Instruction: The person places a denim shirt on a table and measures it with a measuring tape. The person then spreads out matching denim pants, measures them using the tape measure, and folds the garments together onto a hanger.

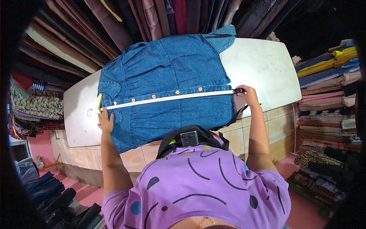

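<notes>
A blue denim dress (152, 65) with a row of buttons down its front lies sideways on a white board, its collar to the left. A white tape measure (171, 96) stretches straight along the button row from collar to hem. At the collar, the fingers of my left hand (106, 121) are partly spread, with the fingertips holding the tape's end down. Beyond the hem, my right hand (248, 96) is closed around the tape's dark case. A yellow hanger (98, 102) pokes out at the neckline, close to my left fingertips.
The white board (263, 61) rests on a tiled ledge (276, 126). Hanging garments (152, 19) crowd the far side. Folded clothes are stacked at the right (324, 95) and left (36, 101). A black bag (190, 137) sits against my front, near the dress's lower edge.
</notes>
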A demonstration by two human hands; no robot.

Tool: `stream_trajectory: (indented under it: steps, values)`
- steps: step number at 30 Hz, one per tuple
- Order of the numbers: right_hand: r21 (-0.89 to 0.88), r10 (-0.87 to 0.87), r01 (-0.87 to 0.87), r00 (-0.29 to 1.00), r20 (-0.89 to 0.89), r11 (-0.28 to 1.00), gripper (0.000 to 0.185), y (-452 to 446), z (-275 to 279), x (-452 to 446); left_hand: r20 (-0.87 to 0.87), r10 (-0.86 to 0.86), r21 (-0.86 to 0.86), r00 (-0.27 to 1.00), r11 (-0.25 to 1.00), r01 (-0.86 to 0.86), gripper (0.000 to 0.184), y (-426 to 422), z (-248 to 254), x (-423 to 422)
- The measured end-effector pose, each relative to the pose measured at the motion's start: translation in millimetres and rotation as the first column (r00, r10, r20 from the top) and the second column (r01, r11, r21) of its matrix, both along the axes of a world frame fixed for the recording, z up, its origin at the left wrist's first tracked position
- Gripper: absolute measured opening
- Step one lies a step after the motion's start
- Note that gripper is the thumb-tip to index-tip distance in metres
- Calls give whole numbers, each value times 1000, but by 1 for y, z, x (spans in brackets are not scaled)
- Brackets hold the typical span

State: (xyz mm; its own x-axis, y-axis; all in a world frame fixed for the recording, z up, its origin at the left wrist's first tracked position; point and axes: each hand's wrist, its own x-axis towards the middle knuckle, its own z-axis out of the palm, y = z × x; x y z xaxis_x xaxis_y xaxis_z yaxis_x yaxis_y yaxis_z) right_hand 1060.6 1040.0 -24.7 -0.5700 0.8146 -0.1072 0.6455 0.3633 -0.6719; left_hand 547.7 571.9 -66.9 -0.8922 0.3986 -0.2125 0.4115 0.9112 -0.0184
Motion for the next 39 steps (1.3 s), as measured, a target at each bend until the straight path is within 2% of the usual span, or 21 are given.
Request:
stream_trajectory:
  steps: [14, 16, 18, 20, 23, 24, 26, 28, 29, 30, 31, 32, 33, 34, 35, 36, 38, 39]
  values:
    - [16, 0, 0, 1000, 12, 1000, 28, -3, 1, -1, -33, -16, 34, 999, 999, 17, 64, 0, 2, 4]
    - [59, 6, -9, 998, 56, 998, 30, -7, 4, -3, -67, -41, 68, 997, 997, 46, 66, 0, 4, 8]
    - [59, 10, -11, 1000, 9, 998, 30, -11, 2, 0, -84, -40, 104, 996, 993, 48, 71, -1, 5, 11]
    - [57, 14, -12, 999, -35, 998, 31, -15, -1, 7, -139, -34, 277, 990, 958, 72, 75, -3, 2, 13]
    - [19, -192, 199, 964, -185, 980, 27, -25, -3, 24, -130, -39, 275, 991, 959, 74, 77, -3, 5, 14]
    - [32, -229, 237, 960, -161, 971, 29, -28, 5, 31, -130, -43, 276, 991, 958, 78, 77, -3, 5, 14]
    - [58, -329, 359, 900, -286, 931, 29, -29, 2, 55, -141, -57, 292, 988, 952, 97, 76, -4, 6, 14]
    - [93, -356, 414, 859, -368, 905, 31, -30, 4, 82, -148, -78, 308, 986, 944, 121, 75, -5, 5, 14]
    - [-12, -366, 417, 782, -505, 909, 36, -32, 7, 95, -163, -100, 395, 981, 905, 158, 71, -7, 5, 12]
    - [-188, -492, 473, 677, -547, 860, 42, -44, 21, 104, -178, -121, 478, 977, 857, 193, 67, -9, 4, 11]
    - [-270, -606, 555, 610, -511, 787, 42, -55, 37, 114, -193, -139, 561, 971, 797, 225, 64, -10, 3, 10]
    - [-345, -706, 626, 531, -469, 699, 42, -65, 47, 123, -188, -155, 560, 970, 794, 236, 64, -12, 2, 10]
    - [-331, -701, 642, 486, -522, 692, 33, -72, 41, 136, -195, -74, 653, 978, 735, 186, 62, -15, 2, 12]
    - [-328, -708, 653, 478, -520, 682, 33, -80, 34, 149, -191, 11, 738, 982, 661, 136, 60, -20, 0, 12]
    - [-498, -755, 592, 334, -564, 633, 30, -89, 26, 161, -261, 81, 692, 962, 711, 128, 63, -25, -2, 13]
    - [-648, -797, 493, 184, -576, 581, 29, -98, 14, 174, -257, 73, 692, 963, 710, 131, 63, -32, -5, 16]
    - [-773, -886, 436, 175, -430, 461, 31, -115, -40, 205, -109, 311, 629, 944, 757, -177, 69, -45, -9, 26]
    - [-754, -908, 519, 329, -257, 402, 33, -124, -59, 202, -83, 335, 551, 939, 800, -237, 77, -48, -2, 31]
